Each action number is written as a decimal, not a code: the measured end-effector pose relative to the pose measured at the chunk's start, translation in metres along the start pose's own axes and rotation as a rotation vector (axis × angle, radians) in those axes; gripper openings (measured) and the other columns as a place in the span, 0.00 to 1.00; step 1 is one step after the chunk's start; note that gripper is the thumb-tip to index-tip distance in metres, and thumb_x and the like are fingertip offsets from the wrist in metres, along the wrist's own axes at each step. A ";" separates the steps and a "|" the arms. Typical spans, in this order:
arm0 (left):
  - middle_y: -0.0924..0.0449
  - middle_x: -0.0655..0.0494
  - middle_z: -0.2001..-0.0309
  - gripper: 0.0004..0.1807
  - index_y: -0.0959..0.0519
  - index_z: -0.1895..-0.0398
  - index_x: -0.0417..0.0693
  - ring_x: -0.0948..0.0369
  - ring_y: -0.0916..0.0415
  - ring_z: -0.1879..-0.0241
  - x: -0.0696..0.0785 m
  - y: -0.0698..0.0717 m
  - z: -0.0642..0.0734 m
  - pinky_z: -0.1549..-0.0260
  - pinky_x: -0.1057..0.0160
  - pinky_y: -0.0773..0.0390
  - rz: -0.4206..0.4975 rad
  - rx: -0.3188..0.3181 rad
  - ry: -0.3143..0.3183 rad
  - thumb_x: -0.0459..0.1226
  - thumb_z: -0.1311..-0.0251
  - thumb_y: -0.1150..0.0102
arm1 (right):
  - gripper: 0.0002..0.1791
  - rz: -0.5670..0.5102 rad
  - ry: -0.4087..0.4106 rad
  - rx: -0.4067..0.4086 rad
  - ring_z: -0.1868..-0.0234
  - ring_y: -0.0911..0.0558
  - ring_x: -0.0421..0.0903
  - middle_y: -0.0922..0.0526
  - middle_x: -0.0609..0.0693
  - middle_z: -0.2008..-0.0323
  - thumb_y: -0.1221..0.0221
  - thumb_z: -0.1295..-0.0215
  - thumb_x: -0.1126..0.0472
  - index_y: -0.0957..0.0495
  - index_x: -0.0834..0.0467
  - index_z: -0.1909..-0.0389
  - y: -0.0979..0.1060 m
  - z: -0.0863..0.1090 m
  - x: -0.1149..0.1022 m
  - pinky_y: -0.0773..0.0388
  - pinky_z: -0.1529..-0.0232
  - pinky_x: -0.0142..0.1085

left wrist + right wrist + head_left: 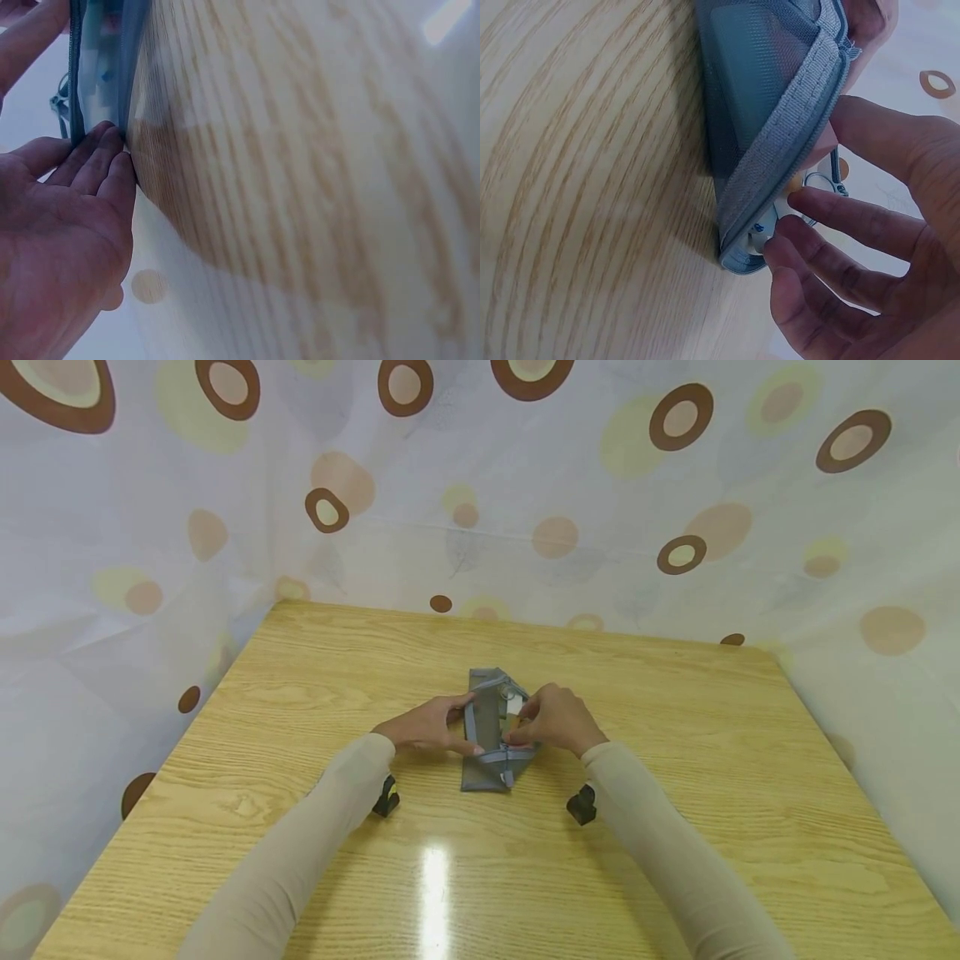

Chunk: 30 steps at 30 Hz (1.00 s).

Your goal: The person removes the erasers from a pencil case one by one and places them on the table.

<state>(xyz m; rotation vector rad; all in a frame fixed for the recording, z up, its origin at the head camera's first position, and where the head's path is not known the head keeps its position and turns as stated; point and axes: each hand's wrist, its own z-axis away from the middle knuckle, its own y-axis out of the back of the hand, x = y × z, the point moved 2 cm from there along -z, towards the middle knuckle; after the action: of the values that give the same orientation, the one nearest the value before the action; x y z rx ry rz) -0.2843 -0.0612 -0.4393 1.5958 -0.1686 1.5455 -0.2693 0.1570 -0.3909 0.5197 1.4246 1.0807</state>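
Observation:
A grey-blue mesh zipper pouch lies on the table, its zipper side facing right and parted. My left hand holds the pouch's left side, thumb and fingers spread along it. In the left wrist view, fingertips press against the mesh. My right hand is at the opening, with bent fingers and thumb over the contents. In the right wrist view, its fingertips meet an orange-and-white item at the zipper edge; I cannot tell whether they pinch it. A metal ring shows beyond the fingertips.
The wood-grain table extends around the pouch. A patterned sheet with ovals hangs behind and along both sides. Dark wrist devices show beneath both sleeved forearms.

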 end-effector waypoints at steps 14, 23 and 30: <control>0.58 0.52 0.26 0.57 0.57 0.25 0.46 0.55 0.52 0.29 0.000 -0.001 -0.001 0.33 0.60 0.44 0.004 -0.002 0.001 0.48 0.50 0.29 | 0.17 0.001 0.014 0.031 0.67 0.17 0.45 0.14 0.46 0.70 0.26 0.56 0.48 0.13 0.57 0.70 -0.002 -0.002 -0.001 0.19 0.64 0.41; 0.58 0.50 0.25 0.57 0.57 0.25 0.43 0.53 0.53 0.28 0.004 0.000 0.001 0.33 0.59 0.45 0.003 -0.010 -0.003 0.47 0.49 0.30 | 0.24 0.001 0.006 0.058 0.61 0.17 0.51 0.14 0.52 0.63 0.25 0.59 0.47 0.14 0.60 0.65 0.004 -0.001 -0.003 0.19 0.60 0.44; 0.59 0.50 0.25 0.57 0.58 0.25 0.44 0.54 0.53 0.28 0.004 0.000 0.001 0.33 0.58 0.45 0.023 -0.018 0.002 0.47 0.49 0.30 | 0.30 -0.013 0.015 0.061 0.55 0.18 0.57 0.16 0.57 0.57 0.25 0.60 0.46 0.16 0.63 0.61 0.013 0.000 -0.008 0.21 0.55 0.49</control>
<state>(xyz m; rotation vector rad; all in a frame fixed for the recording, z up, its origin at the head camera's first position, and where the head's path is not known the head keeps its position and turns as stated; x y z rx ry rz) -0.2823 -0.0602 -0.4360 1.5830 -0.1996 1.5589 -0.2709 0.1565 -0.3762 0.5466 1.4757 1.0352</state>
